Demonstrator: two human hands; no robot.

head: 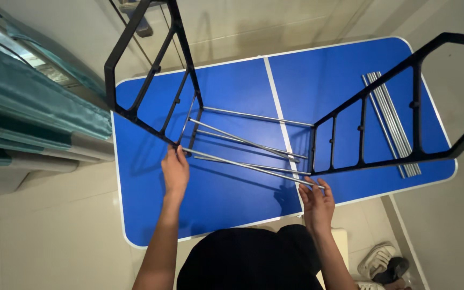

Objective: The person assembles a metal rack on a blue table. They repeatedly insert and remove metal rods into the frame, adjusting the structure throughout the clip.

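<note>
Two black metal side frames stand upright on a blue table (232,204): the left frame (151,70) and the right frame (404,118). Several thin silver rods (248,142) span between them. My left hand (175,173) grips the lower corner of the left frame where the nearest rod (253,167) meets it. My right hand (317,203) holds the other end of that rod near the lower corner of the right frame.
A bundle of loose silver rods (393,123) lies on the table's right side. Teal curtains (33,107) hang at the left. Sandals (382,263) sit on the tiled floor at the lower right. A pale stool edge (341,241) shows under me.
</note>
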